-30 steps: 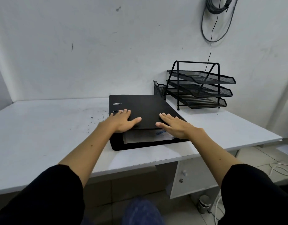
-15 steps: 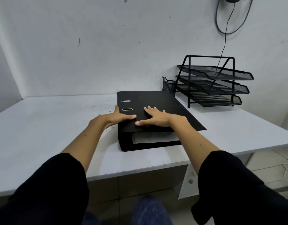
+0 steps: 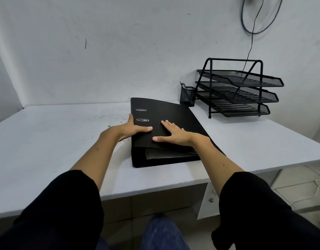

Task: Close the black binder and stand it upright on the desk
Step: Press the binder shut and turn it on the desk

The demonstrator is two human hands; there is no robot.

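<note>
Where binder (image 3: 166, 112) flat: white desk (image 3: 47, 141)

an office — white desk (image 3: 47, 141), mesh letter trays (image 3: 242, 92), pen cup (image 3: 187, 95).

I had both arms stretched forward, my left hand (image 3: 130, 130) curled around an edge, thumb out, my right hand (image 3: 173, 134) flat, fingers spread.

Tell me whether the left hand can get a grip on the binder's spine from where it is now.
Probably yes. The left hand already rests at the spine edge of the black binder, thumb on the cover, and the desk beside that edge is bare.
</note>
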